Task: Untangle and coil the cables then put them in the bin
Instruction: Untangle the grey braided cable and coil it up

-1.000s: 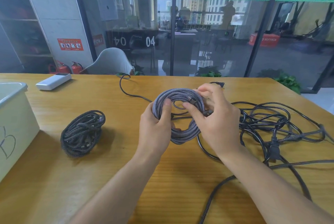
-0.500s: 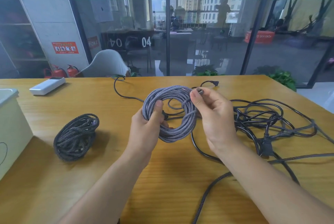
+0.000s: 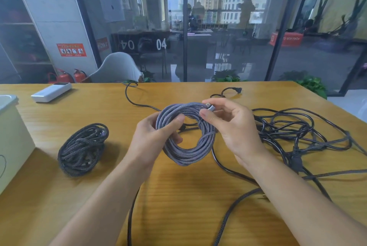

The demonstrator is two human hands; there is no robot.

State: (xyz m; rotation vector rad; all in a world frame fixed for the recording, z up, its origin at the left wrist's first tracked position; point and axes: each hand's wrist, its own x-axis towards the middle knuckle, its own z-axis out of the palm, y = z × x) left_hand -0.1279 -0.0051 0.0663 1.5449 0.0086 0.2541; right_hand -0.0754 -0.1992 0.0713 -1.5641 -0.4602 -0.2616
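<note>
A grey braided cable coil (image 3: 188,152) is held above the wooden table (image 3: 178,206). My left hand (image 3: 153,142) grips the coil's left side, thumb over the strands. My right hand (image 3: 232,126) pinches the cable's metal plug end (image 3: 211,107) at the coil's upper right. A second, darker braided coil (image 3: 83,148) lies on the table to the left. A tangle of black cables (image 3: 297,134) spreads over the right side of the table. A cream bin (image 3: 12,138) stands at the left edge, partly out of view.
A white flat device (image 3: 51,92) lies at the far left of the table. A loose black cable (image 3: 135,98) runs to the far edge. Dark braided cable (image 3: 228,222) trails toward the near edge. A grey chair (image 3: 117,68) stands behind the table before a glass wall.
My right hand has drawn the plug end out from the coil's centre and up to its upper right edge. My left hand keeps its grip on the coil.
</note>
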